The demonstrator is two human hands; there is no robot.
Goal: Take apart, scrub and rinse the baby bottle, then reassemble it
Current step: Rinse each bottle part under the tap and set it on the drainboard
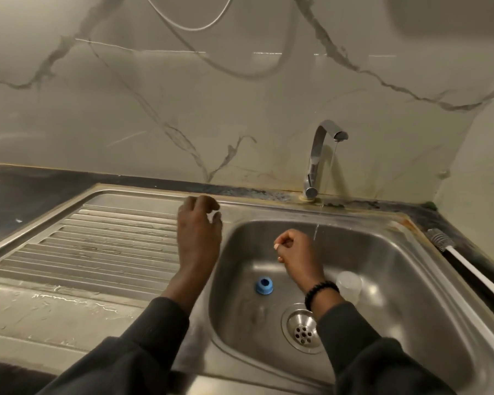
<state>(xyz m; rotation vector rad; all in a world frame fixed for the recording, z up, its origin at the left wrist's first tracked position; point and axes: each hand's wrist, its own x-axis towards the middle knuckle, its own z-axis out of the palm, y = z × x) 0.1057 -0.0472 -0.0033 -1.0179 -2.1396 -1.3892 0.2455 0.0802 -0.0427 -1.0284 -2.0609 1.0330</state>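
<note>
A blue screw ring lies on the floor of the steel sink basin. A clear plastic bottle part stands in the basin to the right of my right wrist. My left hand hovers over the basin's left rim with its fingers loosely curled, and nothing shows in it. My right hand is over the middle of the basin, just left of the water stream, fingers curled in with the thumb against them. I see nothing held in it. The bottle body and teat are not clearly in view.
The tap at the back runs a thin stream. A bottle brush with a white handle lies on the dark counter at the right. A wet ribbed drainboard spreads to the left. The drain strainer sits near the front.
</note>
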